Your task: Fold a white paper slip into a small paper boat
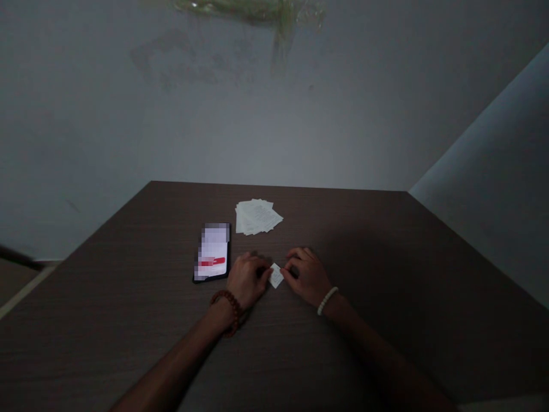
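Between my two hands is a small piece of white paper (276,276) with faint print on it, turned so that it looks like a diamond. My left hand (247,280) pinches its left corner between thumb and fingers. On the opposite corner, the thumb and a finger of my right hand (309,276) are closed. Whether the paper is folded cannot be made out. Beyond my hands lies a loose, fanned pile of white printed paper slips (257,217). A phone (213,252) with a lit screen rests just left of my left hand.
All of this is on a dark brown wooden table (364,343). Its far edge stands against a grey wall (274,131) with peeling tape (249,8) high up. Another pale surface (506,160) slants down along the right side.
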`<action>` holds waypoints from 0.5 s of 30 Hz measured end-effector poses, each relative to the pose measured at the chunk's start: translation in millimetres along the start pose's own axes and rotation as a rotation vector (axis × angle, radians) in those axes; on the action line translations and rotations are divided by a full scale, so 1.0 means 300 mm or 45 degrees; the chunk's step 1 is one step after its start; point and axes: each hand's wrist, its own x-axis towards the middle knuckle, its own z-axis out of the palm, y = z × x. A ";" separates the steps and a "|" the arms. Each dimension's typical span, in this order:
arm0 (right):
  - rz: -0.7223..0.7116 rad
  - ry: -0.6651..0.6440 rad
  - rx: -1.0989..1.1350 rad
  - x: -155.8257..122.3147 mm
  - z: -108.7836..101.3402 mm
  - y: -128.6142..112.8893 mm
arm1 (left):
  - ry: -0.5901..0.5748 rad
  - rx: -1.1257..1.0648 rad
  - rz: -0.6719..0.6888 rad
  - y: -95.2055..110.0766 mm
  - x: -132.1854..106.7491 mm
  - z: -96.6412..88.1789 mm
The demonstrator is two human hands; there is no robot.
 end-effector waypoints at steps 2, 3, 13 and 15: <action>0.011 0.011 -0.001 0.000 0.002 -0.001 | 0.005 0.013 -0.044 0.007 0.001 -0.003; 0.018 0.017 -0.001 0.000 0.002 -0.001 | -0.002 0.015 -0.061 0.010 0.001 -0.005; 0.031 0.031 -0.008 -0.001 0.000 -0.012 | -0.034 0.042 -0.044 0.015 0.002 -0.016; 0.041 0.020 -0.022 0.000 -0.002 -0.016 | -0.043 0.033 -0.048 0.013 0.003 -0.016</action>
